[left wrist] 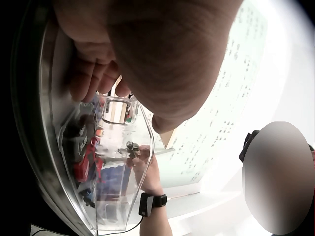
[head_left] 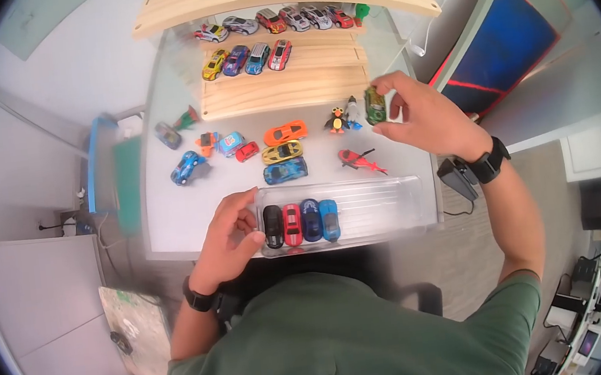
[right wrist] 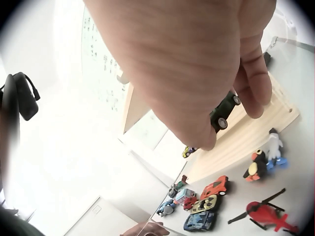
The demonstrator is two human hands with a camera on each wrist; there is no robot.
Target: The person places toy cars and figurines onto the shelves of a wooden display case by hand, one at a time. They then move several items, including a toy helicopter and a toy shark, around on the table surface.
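Observation:
My right hand (head_left: 424, 112) pinches a green toy car (head_left: 375, 105) between thumb and fingers, raised over the right side of the table. In the right wrist view, the car's dark side and wheels show beyond the palm. My left hand (head_left: 229, 235) is at the left end of a clear plastic box (head_left: 384, 212), relaxed fingers and thumb right at its rim. Inside that box, at its left, stand a black car (head_left: 273, 226), a red car (head_left: 292, 224), a dark blue car (head_left: 310, 220) and a light blue car (head_left: 329, 219), side by side.
Behind, a wooden shelf (head_left: 283, 90) bears rows of toy cars. Orange (head_left: 285, 132), yellow (head_left: 281, 152) and blue camouflage (head_left: 285, 171) cars lie mid-table. A red helicopter (head_left: 361, 161) and penguin figure (head_left: 337, 120) are at right; several other toys lie left.

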